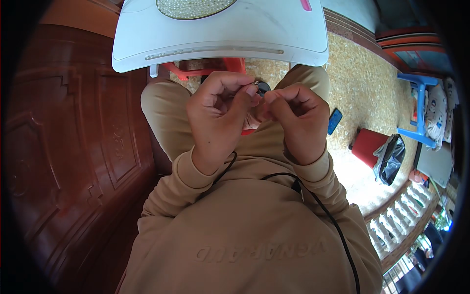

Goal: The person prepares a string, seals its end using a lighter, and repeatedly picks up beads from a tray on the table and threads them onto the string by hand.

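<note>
My left hand (218,115) is raised over my lap, thumb and forefinger pinched on a small shiny gold-coloured piece (255,84). The piece is too small for me to tell its kind. Close beside it on the right, my right hand (303,120) is closed too, thumb against forefinger. Whatever its fingertips hold, if anything, is too fine to make out. Just beyond both hands stands a white table (215,41), with a round tray of small pearl-like beads (196,7) on it.
A pink object (306,5) lies at the table's far right. Under the table is a red stool (235,64). On the floor at right are a phone (335,121), a red bin (368,148) and a blue stool (420,110). A black cable (333,218) crosses my sweatshirt.
</note>
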Motion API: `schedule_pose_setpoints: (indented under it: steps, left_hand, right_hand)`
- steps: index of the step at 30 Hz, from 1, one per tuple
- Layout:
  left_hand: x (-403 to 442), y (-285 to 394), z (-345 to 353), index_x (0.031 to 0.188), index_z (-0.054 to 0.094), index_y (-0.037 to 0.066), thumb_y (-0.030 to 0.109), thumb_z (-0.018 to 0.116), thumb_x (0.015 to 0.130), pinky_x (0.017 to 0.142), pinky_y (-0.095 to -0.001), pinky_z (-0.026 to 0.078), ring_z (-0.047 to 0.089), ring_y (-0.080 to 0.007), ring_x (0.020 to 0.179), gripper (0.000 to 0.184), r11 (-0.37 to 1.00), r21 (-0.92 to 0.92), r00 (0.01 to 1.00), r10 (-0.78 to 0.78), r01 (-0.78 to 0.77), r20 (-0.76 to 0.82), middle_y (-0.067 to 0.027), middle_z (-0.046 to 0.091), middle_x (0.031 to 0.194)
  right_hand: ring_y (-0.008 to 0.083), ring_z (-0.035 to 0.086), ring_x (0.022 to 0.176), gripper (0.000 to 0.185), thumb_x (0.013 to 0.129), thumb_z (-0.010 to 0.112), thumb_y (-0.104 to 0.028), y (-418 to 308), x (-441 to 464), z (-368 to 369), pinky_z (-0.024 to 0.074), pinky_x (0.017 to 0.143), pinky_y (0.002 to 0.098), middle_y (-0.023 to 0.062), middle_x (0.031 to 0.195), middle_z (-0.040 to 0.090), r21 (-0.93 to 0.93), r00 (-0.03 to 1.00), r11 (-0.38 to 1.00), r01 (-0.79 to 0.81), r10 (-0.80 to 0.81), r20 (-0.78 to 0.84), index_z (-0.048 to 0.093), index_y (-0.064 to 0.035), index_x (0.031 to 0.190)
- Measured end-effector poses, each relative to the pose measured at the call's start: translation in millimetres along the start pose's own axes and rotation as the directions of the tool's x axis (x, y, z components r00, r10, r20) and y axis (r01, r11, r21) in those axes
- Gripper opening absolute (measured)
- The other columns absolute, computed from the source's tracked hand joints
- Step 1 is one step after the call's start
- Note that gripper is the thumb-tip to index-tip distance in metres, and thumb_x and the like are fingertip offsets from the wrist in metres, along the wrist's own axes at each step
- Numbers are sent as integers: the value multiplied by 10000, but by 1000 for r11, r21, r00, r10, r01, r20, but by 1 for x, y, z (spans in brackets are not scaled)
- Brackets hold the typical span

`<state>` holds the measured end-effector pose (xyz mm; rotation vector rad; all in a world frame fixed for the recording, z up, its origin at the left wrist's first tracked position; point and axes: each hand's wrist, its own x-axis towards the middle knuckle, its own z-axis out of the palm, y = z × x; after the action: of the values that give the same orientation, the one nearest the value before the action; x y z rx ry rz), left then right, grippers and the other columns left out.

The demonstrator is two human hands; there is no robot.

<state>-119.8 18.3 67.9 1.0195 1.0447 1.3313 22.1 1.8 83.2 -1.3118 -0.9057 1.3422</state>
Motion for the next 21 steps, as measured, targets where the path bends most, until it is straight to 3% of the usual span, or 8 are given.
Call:
schedule_pose_setpoints:
  steps: [7, 12, 16, 21]
  left_hand:
    - [-1, -1, 1, 1031, 630, -41, -95, 613, 901, 614, -199, 506, 605, -98, 704, 142, 998, 39, 999, 50, -50, 12, -94, 685, 891]
    - [-2, 0, 1, 1036, 638, -21, -72, 640, 898, 692, -221, 531, 641, -130, 763, 147, 984, 159, 997, 78, -79, 11, -87, 684, 903]
    - [-2, -7, 3, 1017, 624, -44, -113, 610, 889, 585, -218, 514, 613, -115, 668, 146, 952, 200, 973, 229, -230, 26, -100, 676, 879]
    - [0, -11, -2, 1044, 615, -43, -113, 606, 890, 570, -223, 516, 621, -127, 654, 170, 961, 165, 975, 212, -220, 62, -105, 671, 875]
  right_hand:
    - [130, 621, 661, 34, 904, 664, 17, 2, 0, 0, 502, 644, 205, 104, 781, 685, -3, 999, 999, -33, 33, -14, 650, 48, 895]
    - [129, 618, 658, 38, 909, 657, 14, 3, 1, 0, 504, 643, 208, 100, 773, 681, -2, 999, 999, -33, 33, -17, 654, 51, 900]
    - [129, 613, 654, 57, 918, 664, 1, 5, 3, 1, 506, 641, 213, 95, 761, 677, 23, 1000, 999, -30, 30, 5, 664, 58, 924]
    - [130, 605, 661, 74, 929, 668, -5, 13, 8, -1, 506, 636, 218, 99, 786, 680, 100, 998, 995, -20, 14, 66, 671, 61, 963]
